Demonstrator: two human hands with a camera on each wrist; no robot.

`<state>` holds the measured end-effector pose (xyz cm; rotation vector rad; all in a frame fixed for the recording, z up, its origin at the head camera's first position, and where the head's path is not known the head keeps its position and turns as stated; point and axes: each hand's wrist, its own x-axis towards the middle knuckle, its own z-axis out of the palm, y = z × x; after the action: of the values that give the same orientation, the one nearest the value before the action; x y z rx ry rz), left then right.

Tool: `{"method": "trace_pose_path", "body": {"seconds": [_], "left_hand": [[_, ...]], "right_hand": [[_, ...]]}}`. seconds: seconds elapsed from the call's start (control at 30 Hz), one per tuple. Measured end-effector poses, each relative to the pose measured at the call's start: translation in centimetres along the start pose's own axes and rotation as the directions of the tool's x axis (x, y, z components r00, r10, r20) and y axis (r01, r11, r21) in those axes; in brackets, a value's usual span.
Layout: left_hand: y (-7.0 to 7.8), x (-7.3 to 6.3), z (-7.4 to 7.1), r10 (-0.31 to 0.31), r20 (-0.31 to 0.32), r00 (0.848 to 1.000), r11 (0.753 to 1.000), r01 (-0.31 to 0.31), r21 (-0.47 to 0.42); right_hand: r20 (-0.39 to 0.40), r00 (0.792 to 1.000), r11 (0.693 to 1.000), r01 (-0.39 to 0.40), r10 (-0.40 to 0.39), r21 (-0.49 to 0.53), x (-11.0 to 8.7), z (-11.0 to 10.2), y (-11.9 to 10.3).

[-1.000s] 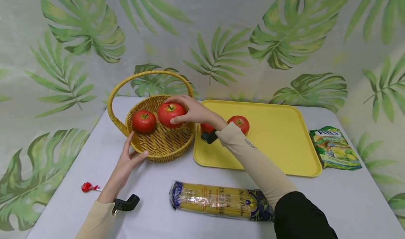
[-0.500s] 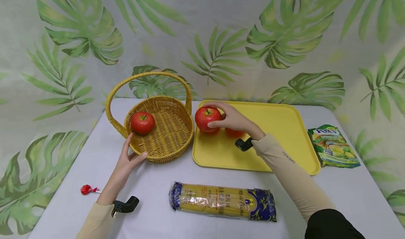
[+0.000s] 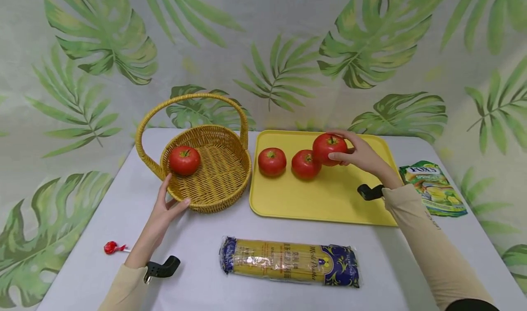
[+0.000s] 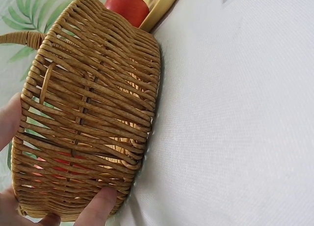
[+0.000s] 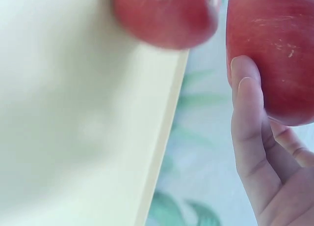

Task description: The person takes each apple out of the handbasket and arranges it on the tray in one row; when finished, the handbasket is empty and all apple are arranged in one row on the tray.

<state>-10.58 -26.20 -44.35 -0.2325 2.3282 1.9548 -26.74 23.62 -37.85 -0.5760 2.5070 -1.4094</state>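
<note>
My right hand holds a red apple above the yellow tray, thumb on the near side and fingers around the far side. In the right wrist view the fingers curl against this apple. Two more red apples, one on the left and one beside it, sit on the tray. My left hand grips the near-left rim of the wicker basket, with one finger against its outer wall in the left wrist view. A single apple lies inside the basket.
A pack of spaghetti lies in front of the tray. The green candy bag is at the tray's right, partly behind my right forearm. A red lollipop lies beside my left wrist. The basket's tall handle arches over it.
My right hand has carried the apple out from over the basket, rightward across the tray. Two tray apples it partly covered now show. The left hand has stayed at the basket.
</note>
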Motion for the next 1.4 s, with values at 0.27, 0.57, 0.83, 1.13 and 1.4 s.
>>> {"method": "trace_pose_path", "body": {"seconds": [0.27,0.57,0.83,1.13,1.4], "left_hand": [[-0.2,0.2,-0.1,-0.005,-0.002,1.000,1.000,0.005,0.006],[-0.1,0.2,-0.1,-0.006,0.000,1.000,1.000,0.006,0.001],[-0.1,0.1,0.0,-0.008,0.001,1.000,1.000,0.008,-0.002],[0.0,0.0,0.0,-0.009,0.000,1.000,1.000,0.009,-0.006],[0.1,0.1,0.1,-0.010,-0.005,1.000,1.000,0.010,-0.002]], "right_hand": [[-0.026,0.998,0.998,-0.056,0.055,-0.027,-1.8,-1.5,1.7],[0.020,0.996,0.994,-0.085,0.087,-0.061,-2.8,-1.2,3.6],[0.034,0.995,0.992,-0.087,0.091,-0.094,-3.2,-0.8,4.7],[0.057,0.989,0.987,-0.135,0.140,-0.083,-3.3,-0.5,4.9],[0.090,0.983,0.987,-0.160,0.159,0.004,-3.3,-0.7,5.9]]}}
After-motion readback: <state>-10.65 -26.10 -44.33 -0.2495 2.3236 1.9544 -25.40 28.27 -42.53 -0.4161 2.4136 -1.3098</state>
